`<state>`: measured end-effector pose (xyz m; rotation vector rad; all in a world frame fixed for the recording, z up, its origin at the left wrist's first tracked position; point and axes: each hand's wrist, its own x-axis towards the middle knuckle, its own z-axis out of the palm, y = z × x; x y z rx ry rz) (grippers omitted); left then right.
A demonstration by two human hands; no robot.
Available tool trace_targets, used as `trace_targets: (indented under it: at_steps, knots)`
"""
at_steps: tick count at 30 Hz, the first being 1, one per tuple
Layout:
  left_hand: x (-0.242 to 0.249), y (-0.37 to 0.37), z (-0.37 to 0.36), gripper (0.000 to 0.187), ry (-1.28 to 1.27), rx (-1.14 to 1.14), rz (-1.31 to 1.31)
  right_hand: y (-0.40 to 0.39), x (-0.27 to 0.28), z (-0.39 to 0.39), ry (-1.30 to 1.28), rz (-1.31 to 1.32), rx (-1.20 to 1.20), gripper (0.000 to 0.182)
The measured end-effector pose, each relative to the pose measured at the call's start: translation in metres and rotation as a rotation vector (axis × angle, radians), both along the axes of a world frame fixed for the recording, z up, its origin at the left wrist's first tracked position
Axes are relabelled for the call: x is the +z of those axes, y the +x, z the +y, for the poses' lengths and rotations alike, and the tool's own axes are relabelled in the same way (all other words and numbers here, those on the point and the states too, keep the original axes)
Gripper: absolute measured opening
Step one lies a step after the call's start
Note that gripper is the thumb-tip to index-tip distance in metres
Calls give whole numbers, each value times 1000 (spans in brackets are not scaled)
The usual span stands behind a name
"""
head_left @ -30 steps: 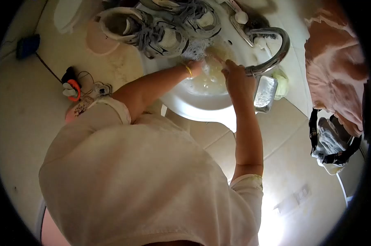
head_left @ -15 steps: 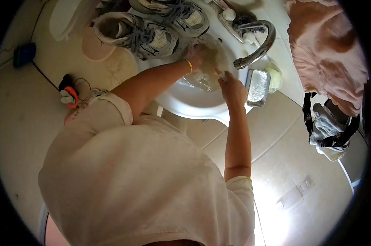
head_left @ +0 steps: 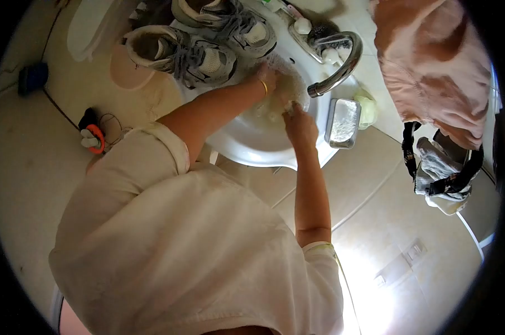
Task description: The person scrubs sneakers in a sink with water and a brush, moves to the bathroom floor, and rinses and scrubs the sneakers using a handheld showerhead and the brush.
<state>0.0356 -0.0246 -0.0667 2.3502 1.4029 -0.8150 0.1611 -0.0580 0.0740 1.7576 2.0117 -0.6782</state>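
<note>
Rumpled pink cloth (head_left: 431, 72) beside a grey-and-white fabric bundle (head_left: 434, 159).
Opposite, I see a dark-blue rectangular block (head_left: 33, 78) near an orange-and-black object (head_left: 101, 137).

Looks like a washroom, probably in a home, judging above all by the white washbasin (head_left: 247, 154) with a curved chrome faucet (head_left: 350, 64) reaching in over its right edge. Points to domestic use, too: cloudy, sudsy water (head_left: 265, 113) inside it and a pair of laced sneakers (head_left: 214, 60) at its upper left edge. Fits also with a metal tray (head_left: 340, 146) of white stuff just beside the right edge, a pale green bundle (head_left: 367, 110) next to that, and pink cloth (head_left: 431, 70) farther right. Floored or walled, hard to say which, in large pale tiles (head_left: 367, 167) beyond the lower edge.
</note>
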Motion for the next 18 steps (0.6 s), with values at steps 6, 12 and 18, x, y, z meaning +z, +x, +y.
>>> trace_targets:
  at_steps: [6,12,18]
  knots:
    - [-8,1,-4,39,-42,37,-57,7,1,-12,4,29,-18,42]
    - [2,-7,-50,54,-97,416,-262,-2,1,9,104,29,158,28]
    - [-77,-7,-73,49,278,234,-530,-12,0,33,117,21,392,20]
